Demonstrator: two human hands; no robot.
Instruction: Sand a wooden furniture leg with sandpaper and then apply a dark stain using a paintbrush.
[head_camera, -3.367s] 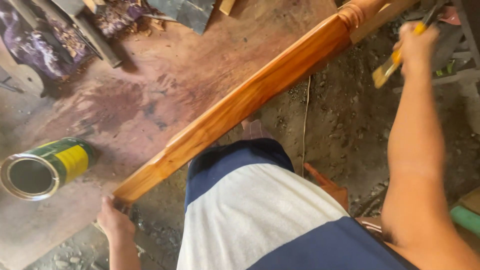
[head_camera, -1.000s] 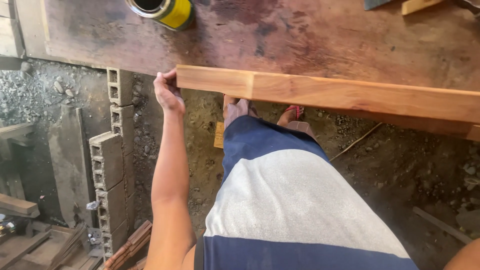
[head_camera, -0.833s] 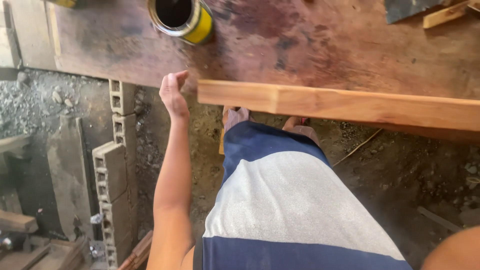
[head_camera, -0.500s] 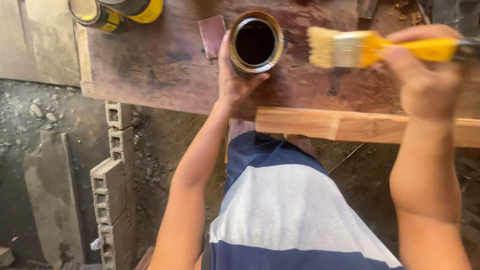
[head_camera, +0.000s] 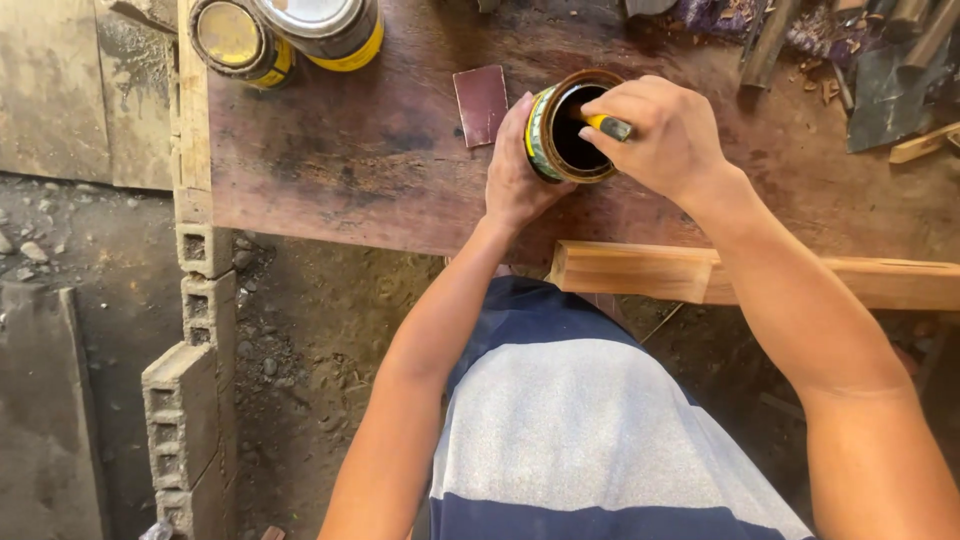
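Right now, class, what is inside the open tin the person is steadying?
Dark liquid fills the open tin. The right hand dips a yellow-handled brush in; its bristles are covered. The left hand grips the tin's side.

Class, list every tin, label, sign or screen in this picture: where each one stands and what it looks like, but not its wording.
Open round tin with green-and-yellow label: on the stained wooden table, steadied by the left hand; the right hand holds a yellow-handled brush in it.
Closed tin with gold lid: table's far left corner.
Larger tin with yellow band: beside it.
No signs or screens.
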